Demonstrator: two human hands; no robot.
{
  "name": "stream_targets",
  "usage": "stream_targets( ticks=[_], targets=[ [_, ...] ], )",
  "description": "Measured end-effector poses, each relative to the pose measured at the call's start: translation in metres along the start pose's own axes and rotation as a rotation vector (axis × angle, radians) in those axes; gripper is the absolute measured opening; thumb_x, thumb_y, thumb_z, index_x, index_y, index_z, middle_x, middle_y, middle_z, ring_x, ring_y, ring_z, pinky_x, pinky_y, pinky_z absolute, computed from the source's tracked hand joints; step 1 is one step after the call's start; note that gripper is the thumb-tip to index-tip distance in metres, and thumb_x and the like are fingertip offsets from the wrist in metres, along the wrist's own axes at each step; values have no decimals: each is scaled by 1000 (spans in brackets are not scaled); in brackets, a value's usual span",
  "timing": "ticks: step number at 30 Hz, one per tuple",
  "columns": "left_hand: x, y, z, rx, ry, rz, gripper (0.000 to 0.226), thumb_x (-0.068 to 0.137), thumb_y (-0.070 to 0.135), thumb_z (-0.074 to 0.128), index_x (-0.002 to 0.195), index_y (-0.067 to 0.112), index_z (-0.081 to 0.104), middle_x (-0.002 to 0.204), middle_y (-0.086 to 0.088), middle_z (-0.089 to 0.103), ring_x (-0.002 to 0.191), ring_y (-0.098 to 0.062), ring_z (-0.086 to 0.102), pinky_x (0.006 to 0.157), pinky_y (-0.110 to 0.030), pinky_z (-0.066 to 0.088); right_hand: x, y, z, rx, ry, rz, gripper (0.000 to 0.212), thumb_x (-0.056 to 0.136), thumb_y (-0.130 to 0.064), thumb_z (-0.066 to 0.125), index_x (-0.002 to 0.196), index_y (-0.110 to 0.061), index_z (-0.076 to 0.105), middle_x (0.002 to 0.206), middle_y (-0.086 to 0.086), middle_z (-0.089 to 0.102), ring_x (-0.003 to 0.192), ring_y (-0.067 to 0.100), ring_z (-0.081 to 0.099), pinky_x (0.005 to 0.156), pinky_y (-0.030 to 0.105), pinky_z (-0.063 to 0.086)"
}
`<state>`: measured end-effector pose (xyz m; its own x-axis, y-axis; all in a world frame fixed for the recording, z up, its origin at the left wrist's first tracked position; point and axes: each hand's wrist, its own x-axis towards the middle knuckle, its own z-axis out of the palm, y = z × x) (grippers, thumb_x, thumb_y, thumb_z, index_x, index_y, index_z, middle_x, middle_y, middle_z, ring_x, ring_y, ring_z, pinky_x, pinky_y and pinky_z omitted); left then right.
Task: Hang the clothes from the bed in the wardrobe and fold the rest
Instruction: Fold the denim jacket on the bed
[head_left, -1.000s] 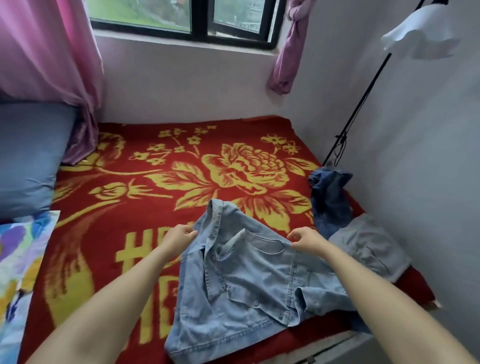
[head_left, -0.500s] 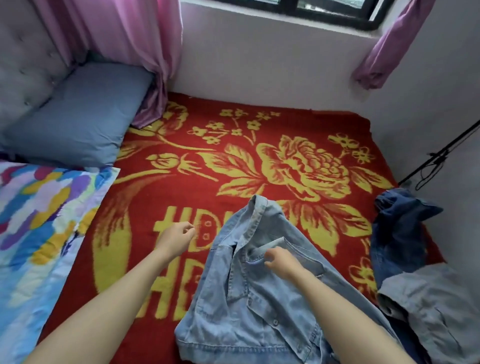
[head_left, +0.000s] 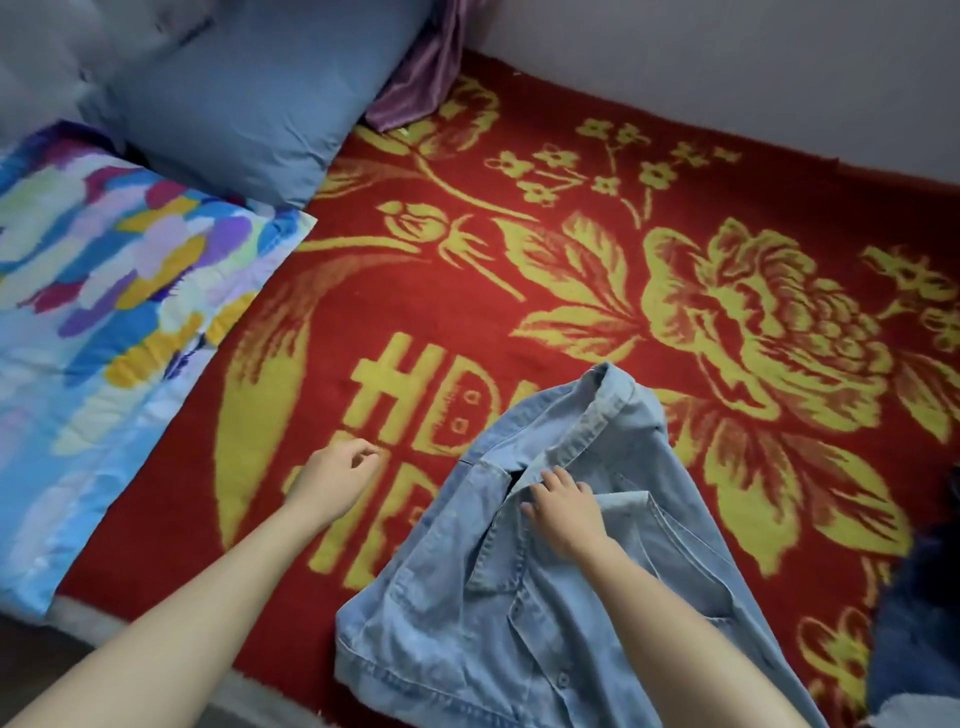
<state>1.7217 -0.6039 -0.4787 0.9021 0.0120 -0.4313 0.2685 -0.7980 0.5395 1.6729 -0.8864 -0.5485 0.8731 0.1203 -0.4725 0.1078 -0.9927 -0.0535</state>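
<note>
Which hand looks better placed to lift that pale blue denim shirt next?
Right, probably. The right hand rests on the pale blue denim shirt below its collar; the left hand hovers beside it over the red flowered blanket, holding nothing.

Left hand (head_left: 332, 475) loose, right hand (head_left: 563, 512) flat

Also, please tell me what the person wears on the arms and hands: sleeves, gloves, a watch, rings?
Nothing worn is visible. The left hand and right hand have no gloves or visible rings. No watch or bracelet at either wrist. The left forearm and right forearm are uncovered as far as the view reaches.
</note>
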Motion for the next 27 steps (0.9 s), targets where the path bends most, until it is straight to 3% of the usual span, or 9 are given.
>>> stream_targets(
  ticks=[6, 8, 10, 11, 14, 18, 20, 24, 27],
  targets=[
    [6, -31, 24, -8, -47, -30, 20, 93, 23, 52, 104, 18, 68, 97, 3, 65, 86, -11, 54, 72, -25, 36, 43, -2, 11, -247, -88, -133, 39, 92, -16, 46, 130, -8, 43, 146, 10, 32, 141, 23, 16, 114, 48, 9],
    [9, -39, 27, -6, -53, -45, 20, 93, 23, 52, 105, 18, 68, 102, 3, 65, 89, -11, 54, 75, -25, 37, 50, -4, 13, -325, -34, -175, 43, 84, -20, 60, 123, -4, 51, 133, 17, 44, 130, 26, 37, 111, 45, 23],
    [11, -43, 27, 2, -57, -43, 21, 93, 23, 52, 106, 18, 67, 104, 3, 64, 91, -11, 54, 77, -25, 37, 51, -2, 7, -370, 29, -115, 48, 57, -31, 83, 96, -8, 68, 99, 16, 63, 89, 26, 63, 84, 32, 47],
    [11, -44, 26, 10, -59, -39, 21, 94, 23, 52, 107, 18, 67, 103, 3, 64, 91, -11, 53, 76, -25, 37, 49, 2, 5, -378, 34, -88, 42, 58, -30, 82, 93, -11, 69, 93, 12, 65, 80, 25, 65, 75, 28, 46],
    [8, -42, 23, 31, -72, -40, 21, 94, 24, 50, 107, 19, 66, 92, 9, 61, 85, -10, 52, 69, -25, 35, 38, 20, 10, -326, -184, 19, 25, 89, -10, 48, 111, -16, 56, 116, 5, 61, 104, 23, 62, 75, 28, 33],
    [5, -18, 16, 38, -100, -7, 22, 95, 24, 49, 104, 17, 67, 96, 3, 66, 88, -16, 57, 71, -28, 40, 0, 41, -6, -293, -167, 108, 25, 88, -7, 46, 67, -20, 44, 83, -3, 62, 91, 21, 64, 66, 26, 30],
    [3, 1, 15, 11, -134, 20, 22, 94, 21, 49, 101, 13, 68, 98, -2, 69, 93, -21, 61, 80, -34, 47, -19, 49, -11, -206, -122, 145, 25, 89, -6, 43, 67, -17, 39, 74, -1, 54, 88, 21, 62, 62, 27, 32],
    [-13, 36, 21, 16, -211, 106, 19, 93, 22, 48, 92, 20, 67, 95, -1, 69, 93, -22, 61, 81, -35, 46, -48, 44, -10, 175, -121, 317, 21, 94, -20, 39, 102, -14, 57, 106, 5, 64, 100, 25, 59, 68, 30, 40],
    [-17, 41, 25, 10, -209, 135, 18, 93, 23, 47, 90, 22, 65, 94, 1, 69, 92, -20, 62, 81, -35, 46, -36, 22, -5, 608, -142, 479, 35, 94, -32, 49, 66, -11, 50, 70, 4, 57, 81, 25, 58, 64, 30, 38]
  ],
)
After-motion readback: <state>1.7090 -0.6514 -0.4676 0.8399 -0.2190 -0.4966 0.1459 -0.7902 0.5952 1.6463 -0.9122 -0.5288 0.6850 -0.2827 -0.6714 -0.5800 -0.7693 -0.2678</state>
